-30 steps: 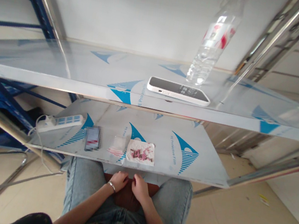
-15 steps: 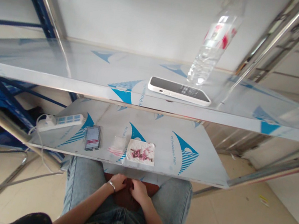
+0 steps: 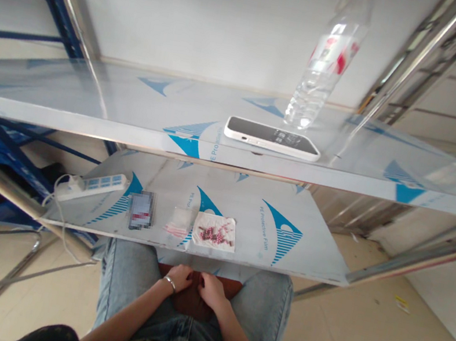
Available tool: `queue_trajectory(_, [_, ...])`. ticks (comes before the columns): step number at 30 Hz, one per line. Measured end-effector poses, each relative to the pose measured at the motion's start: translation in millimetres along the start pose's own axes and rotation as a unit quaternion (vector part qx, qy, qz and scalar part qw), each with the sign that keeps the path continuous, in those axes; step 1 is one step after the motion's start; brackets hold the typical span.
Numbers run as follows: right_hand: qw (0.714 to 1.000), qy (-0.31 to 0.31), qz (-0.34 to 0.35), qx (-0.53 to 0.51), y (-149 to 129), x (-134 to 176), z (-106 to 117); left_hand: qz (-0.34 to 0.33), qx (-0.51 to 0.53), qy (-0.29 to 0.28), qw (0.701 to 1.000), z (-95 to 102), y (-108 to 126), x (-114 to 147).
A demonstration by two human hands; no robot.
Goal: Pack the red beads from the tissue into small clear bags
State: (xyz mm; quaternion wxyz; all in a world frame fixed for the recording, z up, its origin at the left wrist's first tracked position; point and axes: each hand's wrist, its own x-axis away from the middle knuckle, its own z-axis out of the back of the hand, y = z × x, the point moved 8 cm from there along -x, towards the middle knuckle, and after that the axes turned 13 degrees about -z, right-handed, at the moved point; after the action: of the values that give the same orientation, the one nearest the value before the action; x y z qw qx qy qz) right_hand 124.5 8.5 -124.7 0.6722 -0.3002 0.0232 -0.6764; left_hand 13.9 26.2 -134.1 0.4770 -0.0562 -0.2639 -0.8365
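Note:
My left hand (image 3: pixel 180 276) rests between my thighs at the front of a brown seat (image 3: pixel 191 304), its fingers curled in and a silver bangle on the wrist. Close beside it, a small gap away, lies my right hand (image 3: pixel 209 289), also loosely closed. Nothing shows in either hand, though the fingertips are partly hidden. On the lower shelf (image 3: pixel 248 203) just ahead lie a white packet with a dark pink print (image 3: pixel 217 232), a small clear zip bag (image 3: pixel 179 219) and a flat item with a blurred-out face (image 3: pixel 141 210).
A white power strip (image 3: pixel 95 187) with a plugged-in cable lies at the lower shelf's left end. Above it, the upper shelf (image 3: pixel 133 109) carries a phone in a white case (image 3: pixel 273 138) and an upright water bottle (image 3: pixel 328 65). Metal posts stand at both sides.

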Motion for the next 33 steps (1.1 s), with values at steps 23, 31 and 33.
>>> queue_trajectory(23, [0.994, 0.102, 0.016, -0.032, -4.0, -3.6, 16.3, 0.005, 0.019, 0.061, 0.998, 25.1, 8.3, 4.3])
queue_trajectory(31, [0.995, 0.098, 0.006, -0.009, -0.9, -4.3, 15.4, 0.044, -0.013, 0.033, 0.998, 15.8, -2.3, 5.2])
queue_trajectory(33, [0.998, 0.06, -0.005, 0.015, 3.4, -5.6, 5.9, 0.049, -0.014, 0.032, 0.998, 13.5, -3.5, 5.6])
